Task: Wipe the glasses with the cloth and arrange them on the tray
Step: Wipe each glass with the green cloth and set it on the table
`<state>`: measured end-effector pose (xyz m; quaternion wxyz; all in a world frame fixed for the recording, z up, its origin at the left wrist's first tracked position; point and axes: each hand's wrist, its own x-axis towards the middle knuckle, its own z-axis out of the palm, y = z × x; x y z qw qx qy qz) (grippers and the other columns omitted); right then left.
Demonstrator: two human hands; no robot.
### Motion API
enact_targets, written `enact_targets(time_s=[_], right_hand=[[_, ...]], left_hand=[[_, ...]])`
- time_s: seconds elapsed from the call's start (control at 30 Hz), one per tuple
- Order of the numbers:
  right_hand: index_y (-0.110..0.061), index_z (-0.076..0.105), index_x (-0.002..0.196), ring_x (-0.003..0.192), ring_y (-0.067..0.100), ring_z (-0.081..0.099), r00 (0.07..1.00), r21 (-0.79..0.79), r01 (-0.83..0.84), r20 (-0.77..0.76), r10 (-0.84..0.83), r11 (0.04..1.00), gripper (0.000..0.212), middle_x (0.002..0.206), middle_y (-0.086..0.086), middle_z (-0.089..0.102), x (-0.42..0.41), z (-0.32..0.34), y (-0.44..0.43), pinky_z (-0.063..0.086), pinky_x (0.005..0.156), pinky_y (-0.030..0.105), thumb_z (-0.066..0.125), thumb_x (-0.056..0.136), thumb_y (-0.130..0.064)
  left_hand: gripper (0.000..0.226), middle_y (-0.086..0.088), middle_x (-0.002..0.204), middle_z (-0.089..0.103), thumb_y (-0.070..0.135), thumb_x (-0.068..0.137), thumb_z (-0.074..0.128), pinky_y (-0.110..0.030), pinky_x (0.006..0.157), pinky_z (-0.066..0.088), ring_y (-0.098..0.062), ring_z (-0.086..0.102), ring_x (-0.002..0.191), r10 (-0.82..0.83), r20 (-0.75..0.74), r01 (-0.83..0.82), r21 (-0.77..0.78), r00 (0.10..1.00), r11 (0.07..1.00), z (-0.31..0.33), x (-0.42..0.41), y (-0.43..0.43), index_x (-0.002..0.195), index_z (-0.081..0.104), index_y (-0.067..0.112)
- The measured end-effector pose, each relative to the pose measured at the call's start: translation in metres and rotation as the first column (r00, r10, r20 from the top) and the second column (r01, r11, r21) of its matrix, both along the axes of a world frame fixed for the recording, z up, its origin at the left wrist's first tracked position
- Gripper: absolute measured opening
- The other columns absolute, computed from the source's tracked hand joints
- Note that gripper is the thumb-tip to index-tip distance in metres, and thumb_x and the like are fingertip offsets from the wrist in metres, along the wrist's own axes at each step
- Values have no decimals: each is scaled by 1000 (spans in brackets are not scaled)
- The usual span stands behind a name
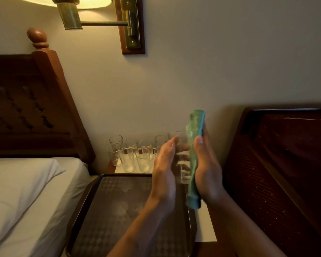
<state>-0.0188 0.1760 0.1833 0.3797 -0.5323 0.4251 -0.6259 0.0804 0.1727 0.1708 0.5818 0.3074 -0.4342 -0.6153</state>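
Two bare forearms reach in from the bottom edge over a dark rectangular tray [82, 210] with a raised rim and a faint diamond-patterned, smudged surface. It sits on a white tabletop [206, 227] between two beds.

Above the tray's far right corner, the left hand [164, 175] grips a clear, straight-sided glass [182, 160]; its fingers show through the glass, curled round the far side. The right hand [208, 175] holds a folded green cloth [194, 158], thumb in front and fingers behind, pressed flat against the side of the glass. The cloth sticks out above and below the palm.

Beyond the tray, a cluster of similar tumblers [132, 154] stands upright near the wall. A carved wooden headboard [26, 108] and white bedding [26, 191] lie left; a brass wall lamp [72, 15] glows above.
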Motion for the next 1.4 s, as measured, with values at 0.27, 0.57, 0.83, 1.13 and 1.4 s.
enact_targets(time_s=[0.27,0.57,0.83,1.13,1.4], right_hand=[[-42,16,166,145,-12,36,999,-39,-31,18,32,999,66,159,-33,38,17,-26,14,35,110,5,36,103,-54],[-17,60,137,118,30,69,992,26,3,127,-7,1000,60,121,15,72,-6,3,-5,54,105,53,35,101,-58],[-46,-5,164,158,-6,7,991,-72,-88,-111,79,994,70,173,-27,4,18,-29,21,16,132,36,31,105,-54],[-19,48,153,133,26,61,995,-12,21,93,-20,1000,62,137,7,67,-6,-8,-2,46,115,53,33,104,-54],[-38,-5,167,161,3,5,992,-125,-40,-126,24,991,70,175,-20,3,14,-40,19,15,132,42,29,108,-52]], left_hand=[[59,-11,102,64,29,92,65,-26,76,57,-18,65,88,91,18,-91,-2,996,996,25,4,-11,139,48,-2],[37,-15,126,65,54,87,64,-48,98,48,-33,61,115,8,18,-7,-25,1000,1000,9,-6,7,112,76,30],[39,-4,101,67,31,101,55,-16,70,55,-2,68,80,137,74,-134,-50,988,990,13,6,-13,133,56,8],[48,-5,114,73,37,89,64,-22,81,57,-15,71,100,11,34,-9,-55,999,998,7,-9,6,131,61,13],[50,-10,97,68,29,93,61,-20,68,57,-11,70,79,139,-18,-139,-12,990,990,10,1,-8,129,56,-5]])
